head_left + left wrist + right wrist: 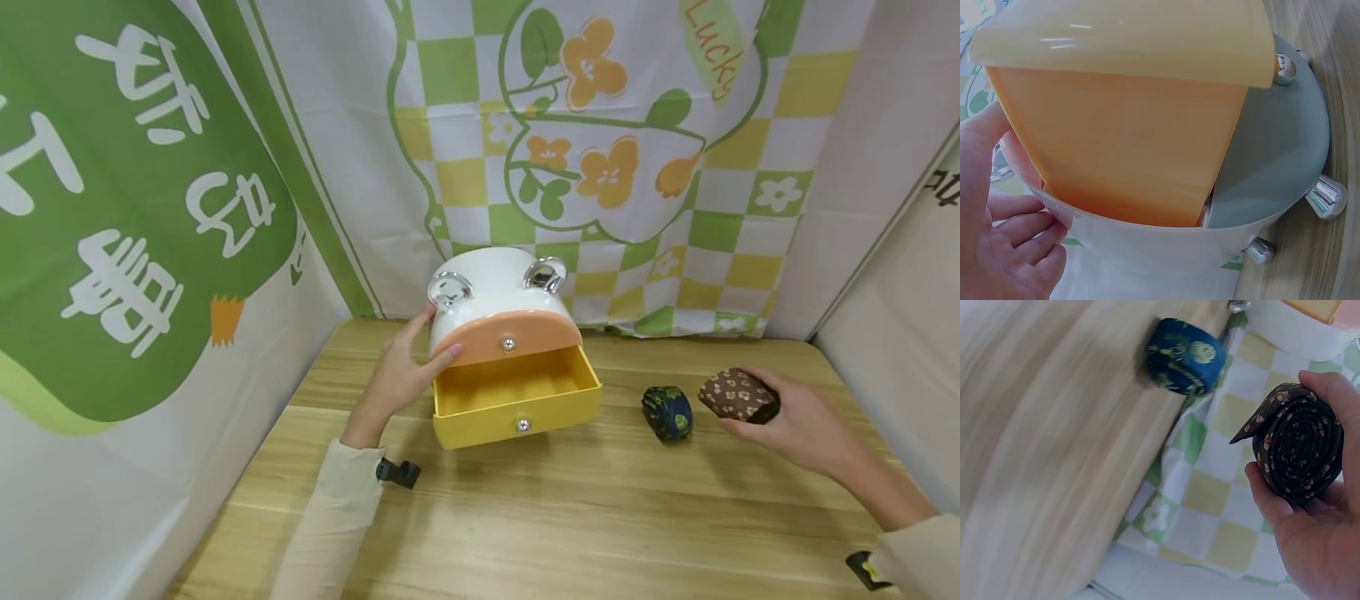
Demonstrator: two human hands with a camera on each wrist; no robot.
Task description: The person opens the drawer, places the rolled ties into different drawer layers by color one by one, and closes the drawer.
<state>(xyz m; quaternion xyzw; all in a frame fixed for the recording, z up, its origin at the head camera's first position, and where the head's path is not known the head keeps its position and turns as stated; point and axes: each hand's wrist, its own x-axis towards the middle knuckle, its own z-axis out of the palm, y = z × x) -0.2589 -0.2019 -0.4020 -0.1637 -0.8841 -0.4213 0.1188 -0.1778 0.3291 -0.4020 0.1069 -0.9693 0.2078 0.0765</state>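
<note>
A small white storage box (491, 287) with silver ears stands on the table, its yellow drawer (480, 429) pulled out and its inside bare. My left hand (397, 375) grips the box's left side, thumb on the front edge of the peach upper drawer (487, 337), fingers round the side. In the left wrist view, a grey-green front (1272, 144) shows beside the yellow drawer. On the right, a rolled brown floral necktie (735, 395) is held between thumb and fingers of my right hand (806, 425). Its coiled end (1300, 450) faces the right wrist camera. A rolled dark blue patterned necktie (667, 413) lies just left of it.
The wooden table (570, 517) runs back to a hanging checked cloth (637, 275) close behind the box. A green and white cloth (150, 250) forms the left side, and a pale cloth (892, 317) bounds the right.
</note>
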